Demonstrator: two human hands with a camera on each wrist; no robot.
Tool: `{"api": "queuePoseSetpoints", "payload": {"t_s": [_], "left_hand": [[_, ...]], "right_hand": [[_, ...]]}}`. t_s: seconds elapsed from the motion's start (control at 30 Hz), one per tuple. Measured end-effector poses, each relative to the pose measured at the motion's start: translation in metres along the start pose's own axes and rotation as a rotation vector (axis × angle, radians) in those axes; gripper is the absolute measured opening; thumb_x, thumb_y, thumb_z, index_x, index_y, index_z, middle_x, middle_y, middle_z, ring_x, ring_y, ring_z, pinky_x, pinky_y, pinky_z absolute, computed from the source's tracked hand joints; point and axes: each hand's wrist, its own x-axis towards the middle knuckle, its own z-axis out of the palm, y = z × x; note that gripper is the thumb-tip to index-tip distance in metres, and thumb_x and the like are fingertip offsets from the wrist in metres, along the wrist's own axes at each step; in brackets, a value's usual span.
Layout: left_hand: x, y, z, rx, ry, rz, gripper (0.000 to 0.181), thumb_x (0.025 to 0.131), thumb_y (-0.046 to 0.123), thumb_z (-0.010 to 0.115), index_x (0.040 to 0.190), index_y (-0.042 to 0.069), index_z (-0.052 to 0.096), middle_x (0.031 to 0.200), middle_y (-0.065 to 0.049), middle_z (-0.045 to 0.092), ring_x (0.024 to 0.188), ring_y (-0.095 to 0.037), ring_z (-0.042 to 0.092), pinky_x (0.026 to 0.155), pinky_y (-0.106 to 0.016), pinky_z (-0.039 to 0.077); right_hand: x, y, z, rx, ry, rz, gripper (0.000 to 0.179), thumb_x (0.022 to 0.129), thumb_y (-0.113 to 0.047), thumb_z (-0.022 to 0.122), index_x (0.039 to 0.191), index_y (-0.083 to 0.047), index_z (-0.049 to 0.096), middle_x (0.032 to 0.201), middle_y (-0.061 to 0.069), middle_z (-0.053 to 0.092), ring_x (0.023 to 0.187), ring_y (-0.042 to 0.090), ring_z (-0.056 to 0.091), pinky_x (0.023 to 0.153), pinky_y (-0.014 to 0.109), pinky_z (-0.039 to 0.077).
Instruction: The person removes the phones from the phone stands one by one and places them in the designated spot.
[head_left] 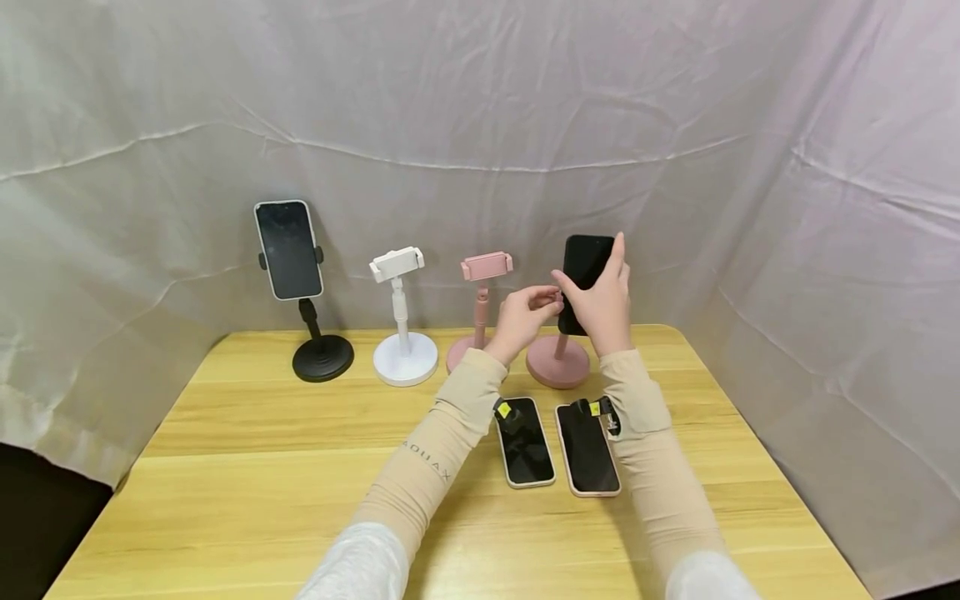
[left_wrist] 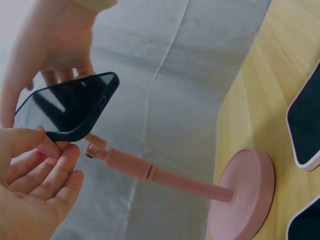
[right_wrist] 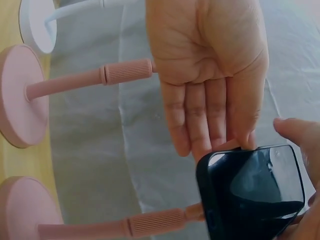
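My right hand point(head_left: 609, 307) grips a black-cased phone point(head_left: 583, 279) upright at the head of the rightmost pink phone stand point(head_left: 558, 364). Its thumb and fingers span the phone's edges. On the phone's left side, my left hand point(head_left: 521, 318) pinches the stand's pink clamp end point(left_wrist: 49, 146) between thumb and fingers. In the left wrist view the phone's lower edge lies right over that clamp, and the ribbed pink pole point(left_wrist: 129, 164) runs down to its round base. Most of the clamp is hidden behind the phone.
A second pink stand point(head_left: 487, 267) and a white stand point(head_left: 405, 358) hold no phone. At the far left a black stand point(head_left: 322, 358) carries a white-cased phone point(head_left: 288, 250). Two phones, one pale-cased point(head_left: 527, 450) and one pink-cased point(head_left: 590, 458), lie under my forearms. Grey cloth point(head_left: 480, 125) hangs behind.
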Motion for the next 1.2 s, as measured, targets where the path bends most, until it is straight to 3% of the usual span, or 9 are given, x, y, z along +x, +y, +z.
{"api": "queuePoseSetpoints", "payload": {"t_s": [0.23,0.5,0.63,0.93,1.2], "left_hand": [[0.0,-0.001,0.003,0.012,0.012,0.013,0.033,0.092,0.018,0.067,0.122,0.005,0.066,0.113,-0.012,0.073,0.105,-0.022,0.07,0.09,-0.026,0.056],[-0.004,-0.003,0.011,-0.11,0.051,-0.002,0.034,0.092,0.017,0.068,0.123,0.003,0.065,0.116,-0.014,0.071,0.107,-0.023,0.069,0.089,-0.025,0.057],[-0.004,-0.002,0.013,-0.105,0.085,-0.012,0.032,0.093,0.017,0.067,0.121,0.004,0.067,0.115,-0.013,0.072,0.107,-0.022,0.069,0.088,-0.026,0.057],[-0.002,0.0,0.013,-0.091,0.096,-0.022,0.031,0.093,0.018,0.067,0.12,0.003,0.067,0.114,-0.013,0.072,0.107,-0.023,0.068,0.09,-0.028,0.057],[-0.003,-0.001,0.013,-0.079,0.101,-0.043,0.031,0.091,0.018,0.069,0.118,0.003,0.068,0.112,-0.013,0.073,0.104,-0.022,0.07,0.089,-0.027,0.057]], "right_hand": [[0.006,-0.006,0.002,-0.051,-0.001,-0.027,0.117,0.079,-0.053,0.075,0.156,-0.03,-0.009,0.153,0.025,0.02,0.132,0.048,0.04,0.108,0.059,0.039],[0.008,-0.006,0.006,-0.084,0.02,0.009,0.118,0.08,-0.044,0.076,0.156,-0.026,-0.012,0.151,0.025,0.021,0.129,0.048,0.042,0.103,0.058,0.043],[0.008,-0.007,0.007,-0.08,0.038,0.04,0.12,0.08,-0.045,0.076,0.156,-0.02,-0.013,0.148,0.027,0.026,0.123,0.047,0.047,0.101,0.057,0.045],[0.008,-0.009,0.007,-0.08,0.032,0.092,0.12,0.079,-0.045,0.077,0.156,-0.018,-0.011,0.149,0.028,0.026,0.119,0.049,0.049,0.097,0.06,0.047],[0.007,-0.006,0.006,-0.089,0.007,0.103,0.113,0.078,-0.047,0.077,0.154,-0.013,0.0,0.149,0.027,0.028,0.11,0.052,0.054,0.093,0.061,0.049]]}}
